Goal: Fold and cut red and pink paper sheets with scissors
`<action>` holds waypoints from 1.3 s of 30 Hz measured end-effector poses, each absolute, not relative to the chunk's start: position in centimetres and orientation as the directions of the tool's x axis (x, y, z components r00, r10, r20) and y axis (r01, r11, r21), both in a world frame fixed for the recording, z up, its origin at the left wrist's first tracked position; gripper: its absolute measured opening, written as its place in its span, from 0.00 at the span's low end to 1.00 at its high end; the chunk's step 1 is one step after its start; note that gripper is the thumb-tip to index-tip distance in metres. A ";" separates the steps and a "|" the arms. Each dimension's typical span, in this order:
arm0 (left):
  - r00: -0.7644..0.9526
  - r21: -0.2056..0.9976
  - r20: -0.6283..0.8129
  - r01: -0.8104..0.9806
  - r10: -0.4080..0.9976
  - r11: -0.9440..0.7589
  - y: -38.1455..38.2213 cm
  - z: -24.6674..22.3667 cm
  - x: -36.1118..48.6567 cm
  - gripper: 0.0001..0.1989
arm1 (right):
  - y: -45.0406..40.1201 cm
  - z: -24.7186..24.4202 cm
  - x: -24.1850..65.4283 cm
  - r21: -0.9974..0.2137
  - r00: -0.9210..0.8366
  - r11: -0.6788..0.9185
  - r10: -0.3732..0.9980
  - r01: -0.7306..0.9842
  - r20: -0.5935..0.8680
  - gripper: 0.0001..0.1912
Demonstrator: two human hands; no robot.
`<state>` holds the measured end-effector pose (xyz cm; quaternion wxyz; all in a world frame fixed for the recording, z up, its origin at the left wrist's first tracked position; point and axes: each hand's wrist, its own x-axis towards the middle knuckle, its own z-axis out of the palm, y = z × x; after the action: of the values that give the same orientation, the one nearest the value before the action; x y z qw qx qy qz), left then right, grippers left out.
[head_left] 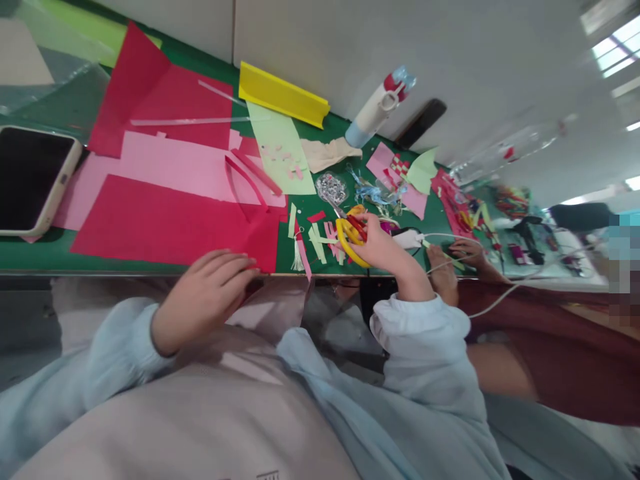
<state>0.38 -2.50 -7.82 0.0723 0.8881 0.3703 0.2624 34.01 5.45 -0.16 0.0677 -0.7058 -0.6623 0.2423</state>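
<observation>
My right hand point(383, 248) is closed around scissors point(353, 245) with yellow loop handles and some red on them; their blades point up and away, towards a small clear dish point(332, 189) of silvery bits. My left hand point(210, 293) is at the table's front edge, fingers together and curled down by the corner of a red paper sheet point(180, 223). Something dark red shows beneath its fingertips, mostly hidden. Between the hands lie pale green paper strips point(317, 243) and a white tassel point(298, 257).
Pink paper point(170, 167), a folded yellow piece point(283, 93) and a pale green sheet point(280, 147) lie behind. A phone point(33, 177) is at left. A white bottle point(375, 110) stands near the wall. At right, another person's hands point(445, 267) work beside a white cable point(500, 290).
</observation>
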 end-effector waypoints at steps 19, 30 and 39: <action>0.472 0.672 0.084 0.623 0.878 -0.399 5.2 -4.4 15.3 0.12 | 5.7 -0.5 34.9 -0.493 -0.057 -0.097 0.956 0.865 -0.288 0.37; 0.348 0.492 -0.042 0.823 0.936 -0.284 7.7 -4.9 14.9 0.12 | 2.6 0.9 37.8 -0.667 -0.105 -0.142 0.943 0.732 -0.315 0.35; 0.365 0.356 -0.065 0.878 0.929 -0.320 7.1 -4.0 14.9 0.20 | 1.3 1.0 38.4 -0.780 -0.113 -0.182 0.945 0.599 -0.308 0.27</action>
<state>14.88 7.15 -4.02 0.1677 0.8088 0.5586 0.0756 38.39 1.30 0.97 0.1998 -0.6354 -0.6073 0.4329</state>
